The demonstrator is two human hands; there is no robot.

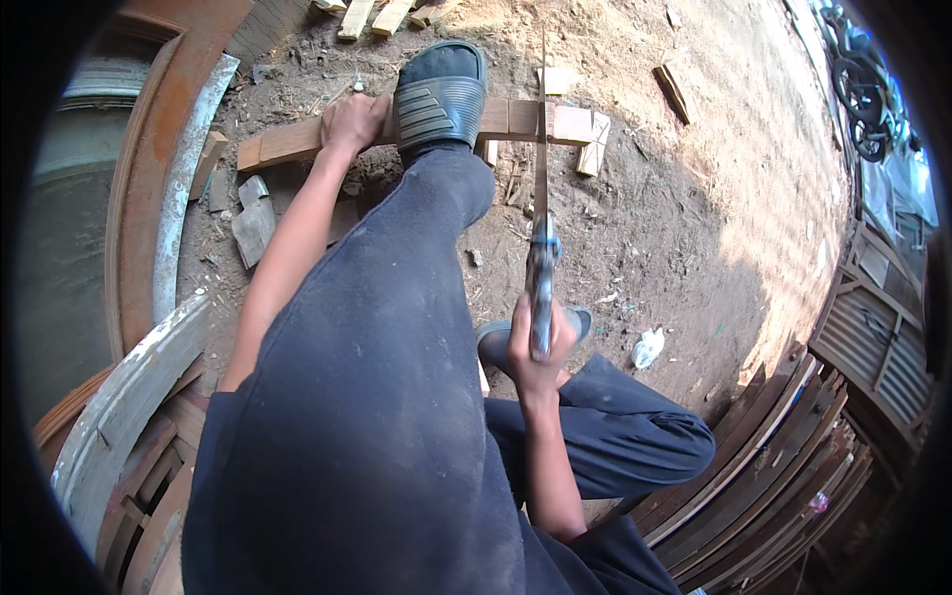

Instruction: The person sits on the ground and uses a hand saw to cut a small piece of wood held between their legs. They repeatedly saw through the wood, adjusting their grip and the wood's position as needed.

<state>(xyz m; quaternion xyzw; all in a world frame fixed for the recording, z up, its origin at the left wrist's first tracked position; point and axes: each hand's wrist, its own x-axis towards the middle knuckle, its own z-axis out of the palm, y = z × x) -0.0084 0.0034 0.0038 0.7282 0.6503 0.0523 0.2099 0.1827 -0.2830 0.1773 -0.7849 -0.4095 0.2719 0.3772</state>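
Observation:
A wooden beam (297, 142) lies crosswise ahead of me, with my slippered left foot (441, 104) pressing on its middle. Left of that foot, my left hand (354, 123) is closed around the beam. My right hand (543, 342) grips the handle of a handsaw (541, 188). Its thin blade runs away from me and crosses the beam close to the right end, where a pale end piece (572, 125) shows. Whether the teeth are sunk into the wood cannot be made out. Under the beam's right end leans a small wood block (594, 146).
Wood offcuts (374, 17) lie at the top. A brown wooden frame (149, 169) stands at the left, and stacked boards (764, 456) fill the lower right. A crumpled white plastic bag (648, 348) rests on the dirt. Motorcycles (865, 89) are at the far right.

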